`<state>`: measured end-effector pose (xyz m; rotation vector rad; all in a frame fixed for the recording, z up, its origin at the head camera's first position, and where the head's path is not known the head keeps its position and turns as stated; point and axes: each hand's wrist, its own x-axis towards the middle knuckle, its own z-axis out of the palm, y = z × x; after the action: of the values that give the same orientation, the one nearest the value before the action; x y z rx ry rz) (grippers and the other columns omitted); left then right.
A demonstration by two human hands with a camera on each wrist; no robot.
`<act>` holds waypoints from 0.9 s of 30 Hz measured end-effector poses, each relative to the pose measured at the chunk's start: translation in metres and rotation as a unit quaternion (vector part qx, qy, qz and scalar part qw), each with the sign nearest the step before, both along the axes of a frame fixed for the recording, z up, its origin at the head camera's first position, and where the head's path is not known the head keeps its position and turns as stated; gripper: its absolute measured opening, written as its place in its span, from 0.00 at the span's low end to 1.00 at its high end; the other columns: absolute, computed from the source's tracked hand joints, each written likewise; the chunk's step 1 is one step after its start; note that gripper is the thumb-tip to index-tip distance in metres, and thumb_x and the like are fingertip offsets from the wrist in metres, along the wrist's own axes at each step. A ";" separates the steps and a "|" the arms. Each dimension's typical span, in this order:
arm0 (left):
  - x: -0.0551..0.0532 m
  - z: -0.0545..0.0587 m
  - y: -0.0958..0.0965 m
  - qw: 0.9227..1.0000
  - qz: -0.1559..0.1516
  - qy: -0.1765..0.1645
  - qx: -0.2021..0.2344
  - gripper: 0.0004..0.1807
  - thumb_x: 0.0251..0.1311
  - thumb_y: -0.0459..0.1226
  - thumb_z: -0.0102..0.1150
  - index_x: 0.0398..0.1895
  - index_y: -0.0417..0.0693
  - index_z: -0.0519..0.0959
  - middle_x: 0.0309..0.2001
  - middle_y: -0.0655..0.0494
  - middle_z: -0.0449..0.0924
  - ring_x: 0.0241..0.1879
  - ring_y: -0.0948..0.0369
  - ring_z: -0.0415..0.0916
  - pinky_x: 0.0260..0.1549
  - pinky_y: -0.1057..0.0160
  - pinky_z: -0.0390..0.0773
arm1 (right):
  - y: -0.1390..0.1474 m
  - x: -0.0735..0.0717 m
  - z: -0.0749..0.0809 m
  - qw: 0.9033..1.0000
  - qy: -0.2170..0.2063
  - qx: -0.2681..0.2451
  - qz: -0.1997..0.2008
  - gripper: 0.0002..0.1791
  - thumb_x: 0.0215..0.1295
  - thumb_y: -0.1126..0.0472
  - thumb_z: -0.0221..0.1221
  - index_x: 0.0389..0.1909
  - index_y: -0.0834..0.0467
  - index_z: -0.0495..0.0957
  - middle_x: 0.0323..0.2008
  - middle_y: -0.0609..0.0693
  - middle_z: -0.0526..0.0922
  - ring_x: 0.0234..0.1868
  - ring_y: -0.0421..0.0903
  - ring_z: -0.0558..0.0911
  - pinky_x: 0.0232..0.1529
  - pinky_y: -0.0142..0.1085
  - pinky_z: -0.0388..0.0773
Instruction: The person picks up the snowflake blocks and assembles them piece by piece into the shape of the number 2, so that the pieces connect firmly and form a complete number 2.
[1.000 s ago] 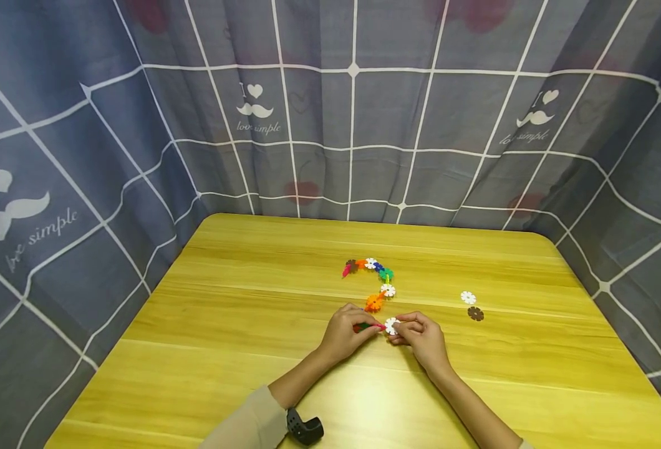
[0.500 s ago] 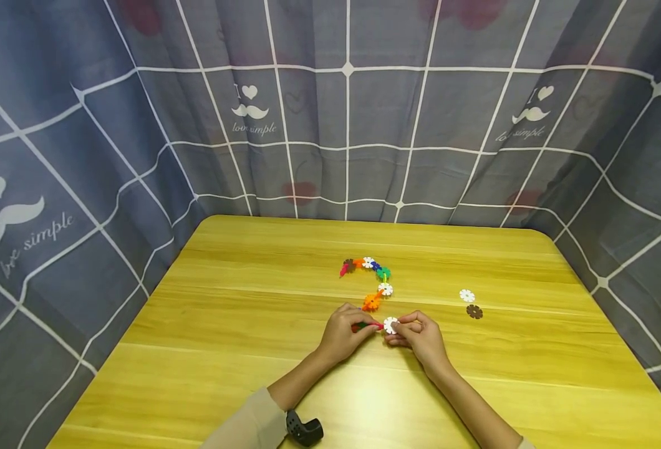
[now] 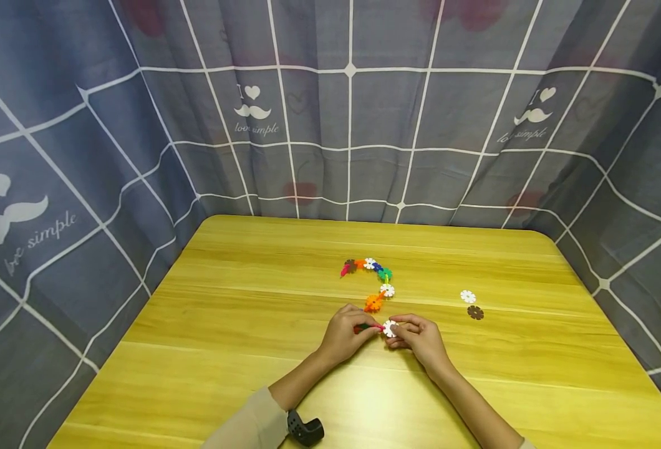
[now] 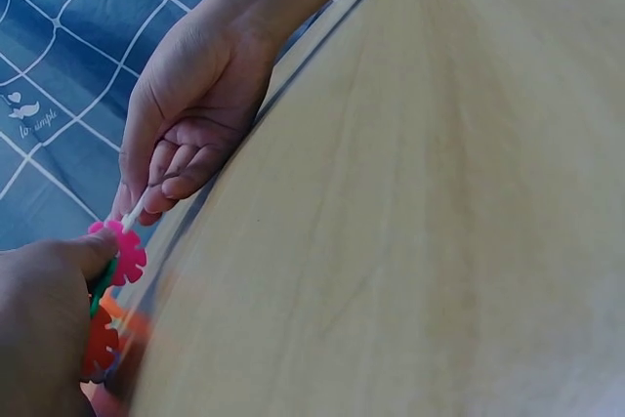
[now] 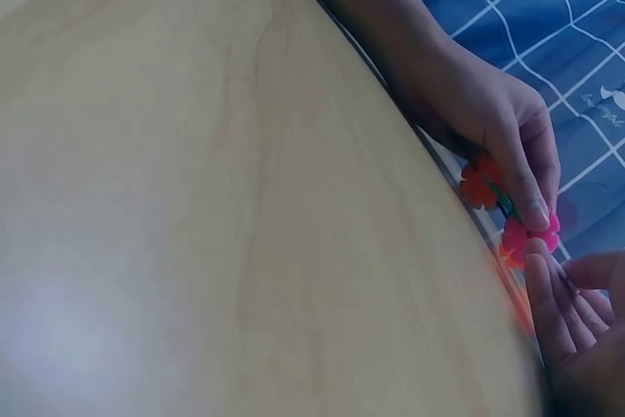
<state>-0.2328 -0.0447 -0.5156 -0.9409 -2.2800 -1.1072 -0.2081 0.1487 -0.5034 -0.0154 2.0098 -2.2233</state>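
Observation:
My left hand (image 3: 346,333) pinches the near end of a chain of slotted flower-shaped discs. In the left wrist view a pink disc (image 4: 127,253) sticks out past my left thumb, linked to a green disc (image 4: 104,285) and a red-orange disc (image 4: 101,344). Between thumb and fingers, my right hand (image 3: 420,340) holds a white flower disc (image 3: 389,328). Its left edge meets the pink disc; whether their slots interlock I cannot tell. Beyond my left hand the chain curves away, through an orange disc (image 3: 373,303) and a green disc (image 3: 385,274), to a pink end disc (image 3: 344,270).
A loose white disc (image 3: 468,296) and a brown disc (image 3: 476,312) lie close together, right of my hands. Everything rests on a wooden table (image 3: 241,299). A grey checked curtain (image 3: 319,125) hangs round its back and sides.
The white disc in my right hand has tipped and dropped very slightly toward me. Both hands keep their hold, and the loose discs lie where they were.

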 end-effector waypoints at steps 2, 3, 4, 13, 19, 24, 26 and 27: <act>0.000 0.000 0.000 1.000 -0.004 0.000 -0.001 0.05 0.48 0.39 0.69 0.26 0.49 0.84 0.29 0.63 0.82 0.35 0.66 0.73 0.38 0.71 0.73 | 0.000 -0.001 -0.001 1.000 0.001 0.002 0.008 0.16 0.60 0.71 0.57 0.48 0.75 0.72 0.30 0.66 0.81 0.28 0.53 0.83 0.34 0.42 0.80; 0.000 -0.001 0.000 1.000 -0.004 0.000 0.000 0.05 0.48 0.39 0.68 0.26 0.49 0.83 0.29 0.63 0.82 0.35 0.66 0.73 0.38 0.71 0.73 | 0.001 -0.001 -0.001 1.000 0.001 0.003 0.013 0.17 0.60 0.71 0.57 0.49 0.75 0.72 0.30 0.65 0.81 0.28 0.53 0.83 0.34 0.42 0.80; 0.000 -0.001 0.000 1.000 -0.005 -0.001 0.002 0.05 0.48 0.39 0.69 0.26 0.50 0.83 0.29 0.63 0.82 0.35 0.66 0.73 0.38 0.71 0.73 | 0.001 -0.001 -0.001 1.000 0.001 0.002 0.018 0.17 0.60 0.72 0.57 0.49 0.75 0.72 0.30 0.65 0.81 0.28 0.53 0.83 0.34 0.42 0.80; -0.004 0.000 -0.002 1.000 0.002 -0.026 0.012 0.03 0.46 0.38 0.69 0.24 0.51 0.84 0.29 0.64 0.82 0.35 0.67 0.72 0.38 0.69 0.73 | 0.000 -0.008 -0.001 0.997 0.022 -0.015 0.071 0.19 0.61 0.73 0.55 0.51 0.81 0.66 0.32 0.68 0.80 0.28 0.51 0.84 0.35 0.42 0.80; -0.005 0.001 -0.002 0.998 -0.003 -0.053 0.034 0.03 0.46 0.39 0.69 0.24 0.52 0.84 0.28 0.64 0.81 0.34 0.68 0.71 0.36 0.70 0.72 | -0.003 -0.009 -0.002 0.997 0.018 -0.026 0.068 0.18 0.62 0.75 0.54 0.50 0.81 0.66 0.33 0.70 0.79 0.27 0.51 0.84 0.34 0.42 0.80; -0.004 0.000 -0.003 0.998 0.004 -0.054 0.035 0.04 0.46 0.39 0.70 0.24 0.51 0.84 0.28 0.64 0.81 0.35 0.67 0.72 0.35 0.70 0.73 | -0.003 -0.009 -0.003 0.997 0.027 -0.021 0.074 0.18 0.62 0.74 0.53 0.50 0.81 0.66 0.33 0.70 0.79 0.28 0.51 0.84 0.34 0.42 0.80; -0.004 0.000 -0.005 0.998 0.010 -0.050 0.026 0.04 0.46 0.40 0.70 0.24 0.52 0.84 0.28 0.64 0.81 0.35 0.67 0.72 0.36 0.70 0.73 | -0.003 -0.009 -0.004 0.996 0.036 -0.012 0.085 0.18 0.63 0.73 0.54 0.51 0.80 0.67 0.33 0.71 0.79 0.28 0.51 0.84 0.35 0.42 0.80; -0.004 0.000 -0.006 0.999 0.014 -0.046 0.019 0.05 0.46 0.41 0.69 0.24 0.52 0.84 0.29 0.64 0.81 0.36 0.67 0.72 0.36 0.69 0.74 | -0.003 -0.009 -0.005 0.995 0.045 -0.004 0.090 0.19 0.63 0.73 0.54 0.52 0.79 0.67 0.33 0.71 0.79 0.29 0.52 0.84 0.35 0.43 0.80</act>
<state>-0.2369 -0.0503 -0.5158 -0.8581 -2.3290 -1.2011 -0.2172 0.1458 -0.5085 -0.2906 1.9575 -2.1523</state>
